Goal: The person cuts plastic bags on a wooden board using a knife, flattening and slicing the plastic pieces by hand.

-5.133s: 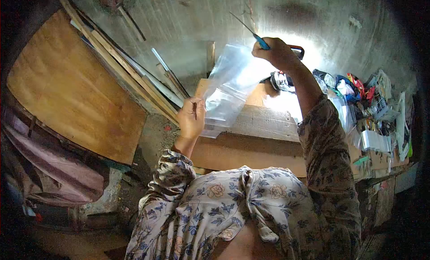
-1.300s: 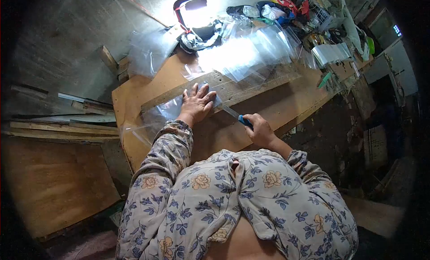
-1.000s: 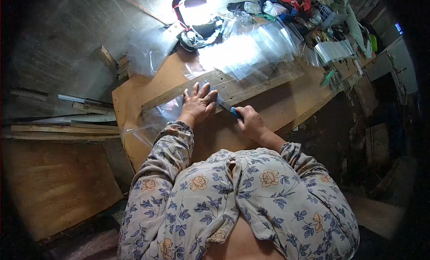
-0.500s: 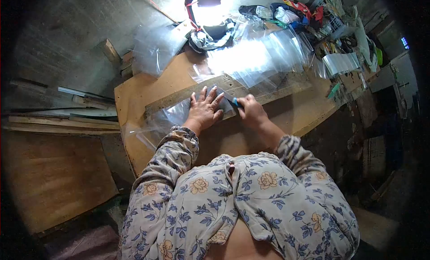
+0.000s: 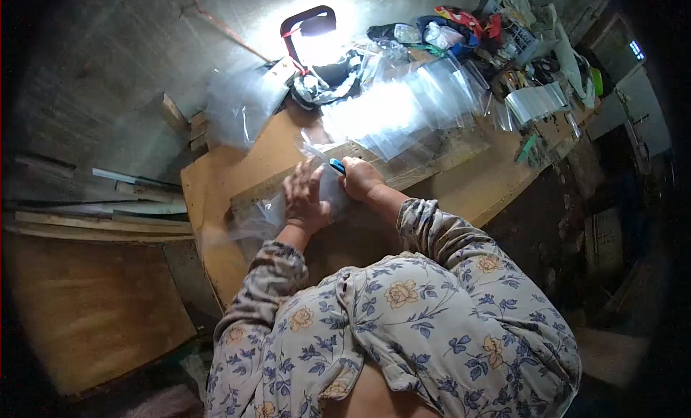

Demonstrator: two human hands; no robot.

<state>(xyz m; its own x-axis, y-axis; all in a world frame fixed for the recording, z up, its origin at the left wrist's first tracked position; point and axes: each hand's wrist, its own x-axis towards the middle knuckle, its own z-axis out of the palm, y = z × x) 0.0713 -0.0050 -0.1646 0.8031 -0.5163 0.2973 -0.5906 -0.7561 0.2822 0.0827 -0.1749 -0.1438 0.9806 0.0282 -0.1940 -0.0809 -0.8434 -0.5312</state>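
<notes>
My right hand (image 5: 362,179) is closed around the blue handle of a knife (image 5: 336,165), whose thin blade points up and left above the wooden board. Just left of it, my left hand (image 5: 306,197) is over a clear plastic sheet (image 5: 268,211), slightly blurred, with its fingers apart. The sheet lies on the worn wooden board (image 5: 425,161) and hangs over toward the left end. Beneath the board is a brown tabletop (image 5: 461,195). Whether the blade touches the plastic is hard to tell.
A bright lamp (image 5: 308,40) stands at the back by the wall. Clear plastic sheets (image 5: 403,108) lie spread in front of it, with more plastic (image 5: 245,105) at the back left. Bags and a basket (image 5: 520,40) crowd the back right. Wood strips (image 5: 101,220) are stacked left.
My right hand with the knife has moved left, close beside my left hand, and the blade now points up-left. My left hand has shifted left and its fingers have lifted slightly. The view has shifted a little.
</notes>
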